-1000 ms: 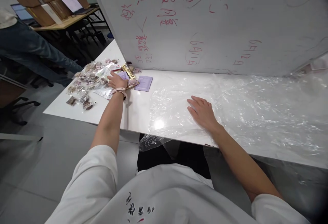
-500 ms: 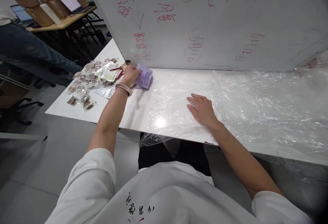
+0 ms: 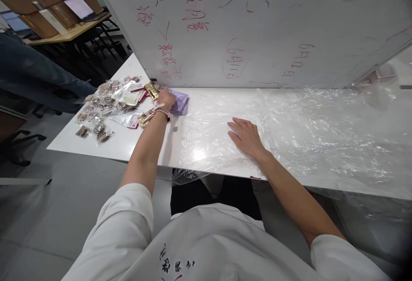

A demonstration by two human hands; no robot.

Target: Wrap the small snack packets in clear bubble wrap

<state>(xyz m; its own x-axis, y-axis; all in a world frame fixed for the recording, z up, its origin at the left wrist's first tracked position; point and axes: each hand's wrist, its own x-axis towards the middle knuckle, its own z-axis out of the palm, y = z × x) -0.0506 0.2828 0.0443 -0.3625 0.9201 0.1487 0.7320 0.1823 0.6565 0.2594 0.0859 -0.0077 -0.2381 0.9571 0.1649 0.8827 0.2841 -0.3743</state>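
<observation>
My left hand (image 3: 166,99) reaches down at the near left edge of a purple packet (image 3: 180,102), overlapping it. Its fingers are bent down and mostly hidden, so whether they grip anything does not show. Just left of the hand are gold packets (image 3: 151,92) and a white-and-red packet (image 3: 132,121). Beyond them spreads a pile of small clear-wrapped brown pieces (image 3: 107,101). My right hand (image 3: 247,137) rests palm down with fingers spread on a clear plastic sheet (image 3: 212,120) and holds nothing.
The white table (image 3: 128,143) runs along a whiteboard (image 3: 257,28) with red handwriting. Crumpled plastic covers its right part and hangs over the front edge. At far left, a person's jeans (image 3: 38,71) show near a desk with laptops (image 3: 79,7).
The purple packet, pinched in my left hand before, now appears lower, with the hand over its near left side. More gold packets show. The view has shifted slightly; my right hand stays on the plastic.
</observation>
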